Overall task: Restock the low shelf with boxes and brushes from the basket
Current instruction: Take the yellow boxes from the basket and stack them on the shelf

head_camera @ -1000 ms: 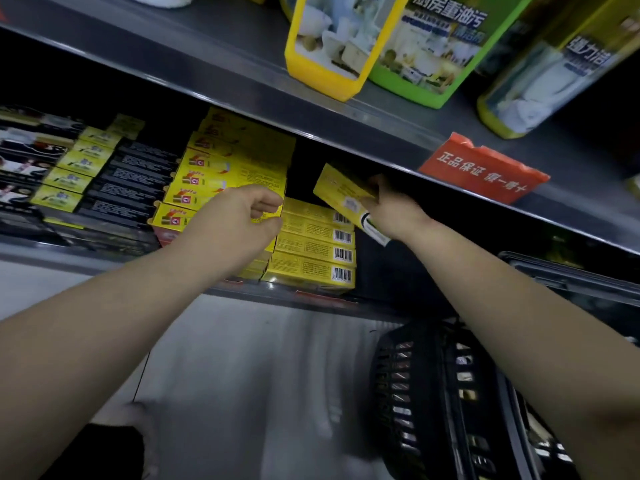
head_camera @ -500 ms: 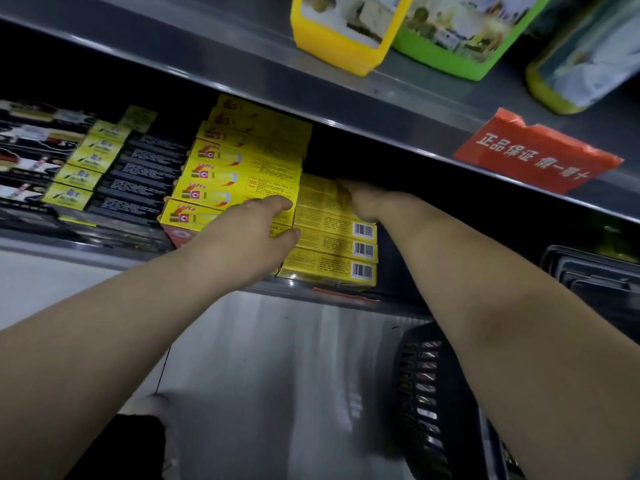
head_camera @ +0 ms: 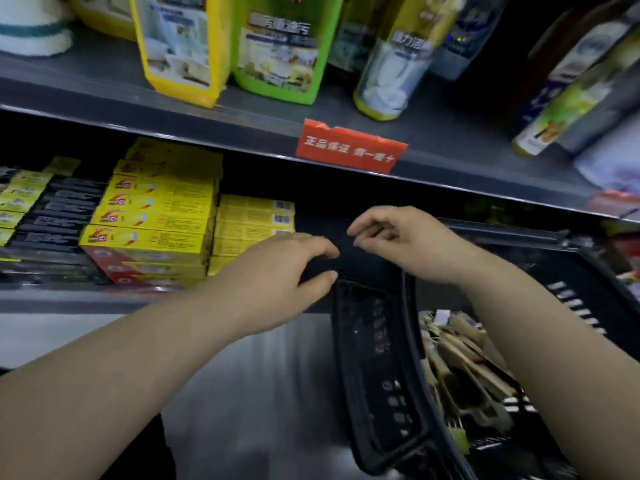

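Yellow boxes are stacked on the low shelf, with a shorter stack of yellow boxes with barcodes to their right. My left hand hovers in front of that shorter stack, fingers loosely curled and empty. My right hand hangs apart from it to the right, over the dark gap of the shelf, fingers relaxed and holding nothing. The black basket sits at lower right with several wooden-handled brushes inside.
Black and yellow packs fill the shelf's left end. The upper shelf carries cleaner bottles and a red price tag. A grey floor lies below.
The yellow box my right hand held now lies on the shorter stack. Both hands have drawn back from the shelf toward the right, and the view swung toward the basket.
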Available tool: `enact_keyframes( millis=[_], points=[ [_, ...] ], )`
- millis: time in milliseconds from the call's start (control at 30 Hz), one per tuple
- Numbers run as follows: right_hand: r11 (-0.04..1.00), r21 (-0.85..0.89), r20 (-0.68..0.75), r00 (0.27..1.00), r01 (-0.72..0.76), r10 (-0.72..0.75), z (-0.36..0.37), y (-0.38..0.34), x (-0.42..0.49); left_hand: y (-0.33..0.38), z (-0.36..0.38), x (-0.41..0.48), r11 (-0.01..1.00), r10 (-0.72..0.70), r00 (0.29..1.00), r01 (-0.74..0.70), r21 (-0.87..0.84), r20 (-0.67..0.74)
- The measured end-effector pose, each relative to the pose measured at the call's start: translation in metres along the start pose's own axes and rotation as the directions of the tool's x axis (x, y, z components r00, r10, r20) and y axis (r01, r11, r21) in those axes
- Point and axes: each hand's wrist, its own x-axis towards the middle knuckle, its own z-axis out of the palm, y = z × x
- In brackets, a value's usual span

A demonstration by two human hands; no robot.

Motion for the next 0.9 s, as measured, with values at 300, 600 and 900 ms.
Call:
enact_keyframes(
  millis=[300,600,900],
  points=[
    [0.936,0.181,0.036,0.953,-0.304,0.302,0.012,0.093,-0.108,0.075,0.055,0.013,0.953,0.297,0.941,-0.302,0.005,0.159],
    [0.812,-0.577,0.674,0.513,-0.083,0.532,0.126,0.203,-0.112,0.091,0.102,0.03,0.89,0.384,0.862,-0.441,0.116,0.332],
    [0.862,-0.5,0.592,0.696,-0.077,0.406,0.093,0.195,-0.096,0.095,0.1,0.038,0.955,0.277,0.886,-0.297,-0.004,0.371]
  ],
)
